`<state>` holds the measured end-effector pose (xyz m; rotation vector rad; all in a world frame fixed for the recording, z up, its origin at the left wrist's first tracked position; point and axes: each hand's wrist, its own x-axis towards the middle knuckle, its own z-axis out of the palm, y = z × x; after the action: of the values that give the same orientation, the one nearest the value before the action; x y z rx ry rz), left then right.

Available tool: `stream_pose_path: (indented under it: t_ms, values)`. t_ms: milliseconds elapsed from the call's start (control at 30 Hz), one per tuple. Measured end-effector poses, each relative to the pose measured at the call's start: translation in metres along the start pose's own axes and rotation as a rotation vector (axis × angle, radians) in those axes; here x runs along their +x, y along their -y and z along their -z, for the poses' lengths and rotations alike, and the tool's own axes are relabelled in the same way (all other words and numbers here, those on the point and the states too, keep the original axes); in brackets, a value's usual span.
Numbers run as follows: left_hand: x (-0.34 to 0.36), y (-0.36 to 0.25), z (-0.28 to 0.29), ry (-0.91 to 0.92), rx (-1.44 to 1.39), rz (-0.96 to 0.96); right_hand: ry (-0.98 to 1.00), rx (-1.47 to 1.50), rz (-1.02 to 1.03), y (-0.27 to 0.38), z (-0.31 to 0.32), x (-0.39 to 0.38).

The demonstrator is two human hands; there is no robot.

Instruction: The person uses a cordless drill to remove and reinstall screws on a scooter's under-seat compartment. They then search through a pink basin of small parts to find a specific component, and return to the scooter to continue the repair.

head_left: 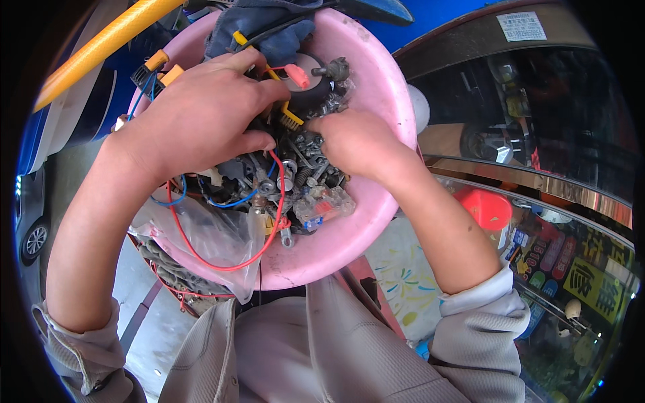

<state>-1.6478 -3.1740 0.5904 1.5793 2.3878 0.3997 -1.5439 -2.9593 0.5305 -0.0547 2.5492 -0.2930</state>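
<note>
A round pink plastic tub (366,232) holds a jumble of metal hardware (306,151), wires and small parts. My left hand (208,111) reaches over its left side, thumb and index finger apart. Between the hands lies a small yellow brush (291,119), partly under my left fingers; I cannot tell if they touch it. A red wire (281,195) loops beside my left thumb. My right hand (356,144) dips into the right of the pile, fingers curled and their tips on the parts; what they pinch, if anything, is hidden.
A dark blue cloth (265,30) hangs over the tub's far rim, beside a dark disc (312,94). Clear plastic film (215,235) lies at the near left. A yellow hose (101,50) crosses the upper left. At right stands a glass case (564,282) with a red bowl (484,208).
</note>
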Motion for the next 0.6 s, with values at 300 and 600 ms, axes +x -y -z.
stream_pose_path:
  t_ms: [300,600]
  values:
    - [-0.001,0.005,-0.001,0.025,0.014,-0.027,-0.092,-0.024,-0.016,0.006,0.001,-0.038]
    - [-0.003,0.007,-0.002,-0.005,0.003,-0.041,-0.231,0.033,-0.018,0.024,-0.017,-0.024]
